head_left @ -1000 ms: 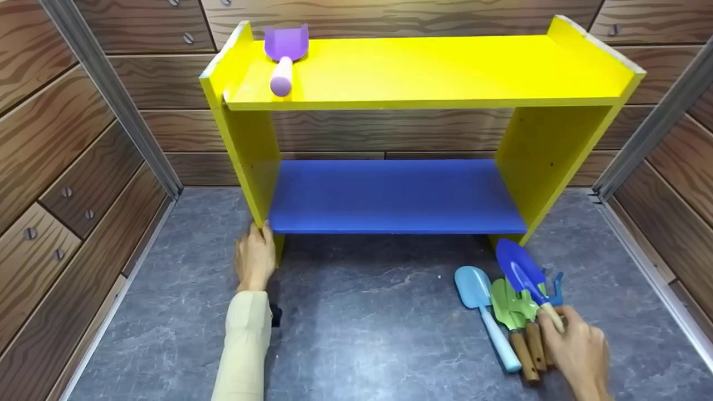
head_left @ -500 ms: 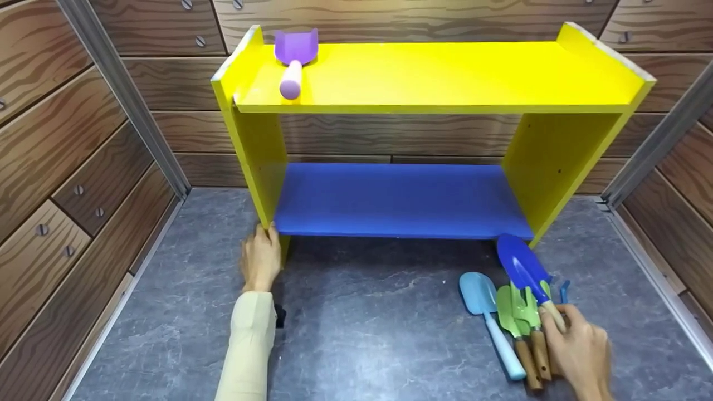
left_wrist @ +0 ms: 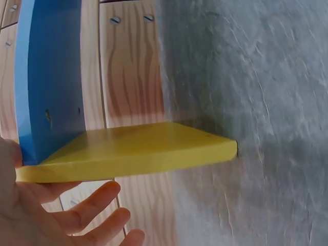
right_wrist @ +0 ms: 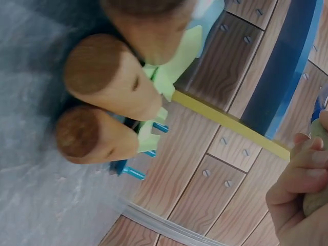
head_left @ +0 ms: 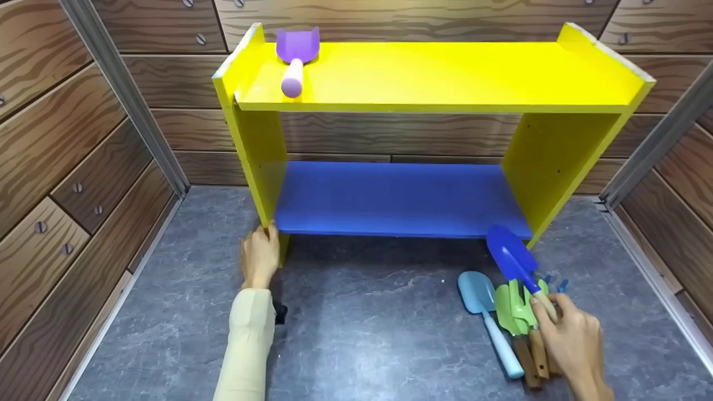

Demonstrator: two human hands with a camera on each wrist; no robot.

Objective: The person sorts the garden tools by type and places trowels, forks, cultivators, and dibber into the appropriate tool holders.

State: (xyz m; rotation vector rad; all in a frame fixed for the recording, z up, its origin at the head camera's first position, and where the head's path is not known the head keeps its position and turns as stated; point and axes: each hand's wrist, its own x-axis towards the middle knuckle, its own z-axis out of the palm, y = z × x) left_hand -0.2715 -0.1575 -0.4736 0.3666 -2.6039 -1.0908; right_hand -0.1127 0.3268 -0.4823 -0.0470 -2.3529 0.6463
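Two sets of fingers: both are curled on something; the cream handle [head_left: 546,307] of a blue trowel [head_left: 512,259] is grasped by the right hand [head_left: 574,340], and the front edge of a yellow shelf unit [head_left: 445,72] is pinched low down by the left hand [head_left: 259,253], its outer fingers [left_wrist: 95,205] extended below the panel.
Blue trowel: the blade is tilted toward the shelf unit and seen across the front right corner of the blue shelf [head_left: 401,197]; whether that corner is touched cannot be told.
Green tools: a green trowel [head_left: 503,312] and a green fork [head_left: 522,312] are seen beneath; three wooden handle ends are shown side by side in the right wrist view, and blue prongs [head_left: 562,285] are partly hidden.
Light blue trowel [head_left: 493,328]: laid just left of the green trowel.
Top shelf: a purple scoop [head_left: 298,47] is carried near the left end, which, like the right, is bounded by a raised side.
Blue shelf: framed by both side panels and raised, with a gap beneath.
Tabletop [head_left: 362,334]: a broad grey stretch is found between the left sleeve [head_left: 248,340] and the light blue trowel; wood-patterned walls [head_left: 390,133] are set around it.
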